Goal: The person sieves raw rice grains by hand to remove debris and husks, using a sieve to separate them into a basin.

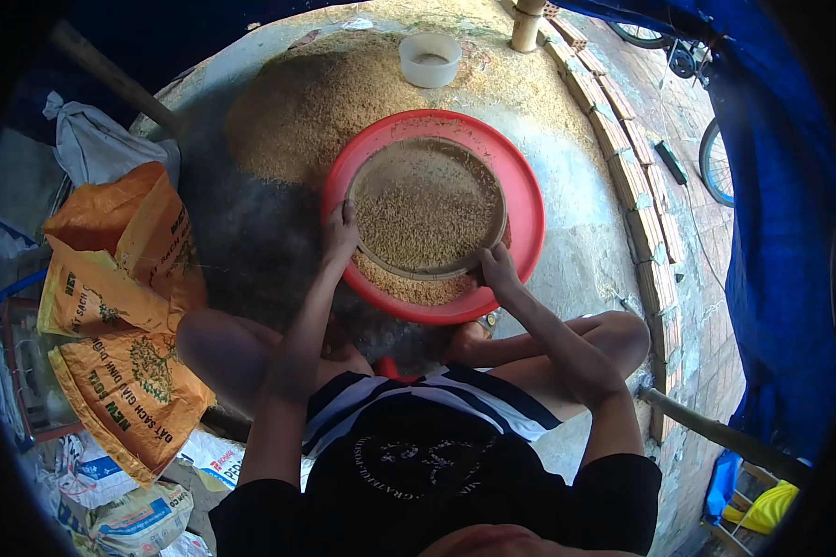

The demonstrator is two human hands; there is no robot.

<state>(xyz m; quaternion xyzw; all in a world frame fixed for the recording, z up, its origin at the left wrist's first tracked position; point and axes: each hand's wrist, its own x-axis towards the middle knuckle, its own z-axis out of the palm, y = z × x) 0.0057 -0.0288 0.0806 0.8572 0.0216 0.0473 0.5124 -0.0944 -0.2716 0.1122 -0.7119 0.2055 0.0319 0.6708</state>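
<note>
A round sieve with grain spread over its mesh lies over a wide red basin. Most of that grain gathers in the half of the mesh nearer my body. My left hand grips the sieve's rim on the left side. At the lower right, my right hand has its fingers closed round the same rim. More grain or husk shows in the basin below the sieve's near edge. The basin stands on the floor just in front of my crossed legs.
Behind the basin lies a broad heap of grain, with a translucent tub beside it. Orange sacks stand at my left. A row of bricks edges the floor on the right, near a blue tarp.
</note>
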